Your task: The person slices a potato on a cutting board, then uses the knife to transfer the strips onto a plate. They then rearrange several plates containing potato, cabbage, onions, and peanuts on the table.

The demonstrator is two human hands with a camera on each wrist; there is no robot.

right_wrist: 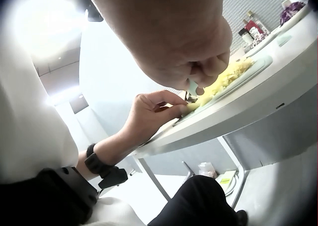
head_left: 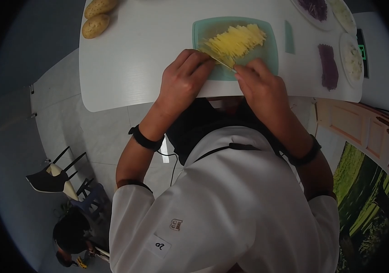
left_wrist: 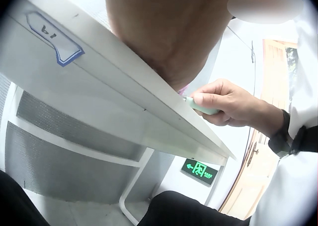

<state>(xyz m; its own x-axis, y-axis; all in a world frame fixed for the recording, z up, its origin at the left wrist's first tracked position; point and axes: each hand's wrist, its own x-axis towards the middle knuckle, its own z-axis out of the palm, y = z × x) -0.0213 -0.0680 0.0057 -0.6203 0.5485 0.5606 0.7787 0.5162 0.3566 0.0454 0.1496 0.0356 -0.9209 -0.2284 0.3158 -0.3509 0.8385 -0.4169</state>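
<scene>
Thin yellow potato strips [head_left: 235,40] lie heaped on a pale green cutting board [head_left: 272,59]. My right hand [head_left: 265,88] grips a knife [head_left: 222,61], its blade slanting across the board on the near side of the heap; the pale green handle [left_wrist: 203,105] shows in the left wrist view. At the blade's left side, my left hand [head_left: 185,77] has its fingertips at the board. The right wrist view shows my left hand [right_wrist: 151,114] with thumb and fingers pinching a yellow potato piece [right_wrist: 192,106] close to the blade. Part of that piece is hidden.
Two whole potatoes [head_left: 95,26] lie at the table's far left. A green blade-shaped piece [head_left: 289,37] is right of the board. Further right are a purple strip-like item [head_left: 328,66] and plates with purple shreds [head_left: 315,8] and pale food [head_left: 353,59]. Bottles [right_wrist: 253,27] stand farther back.
</scene>
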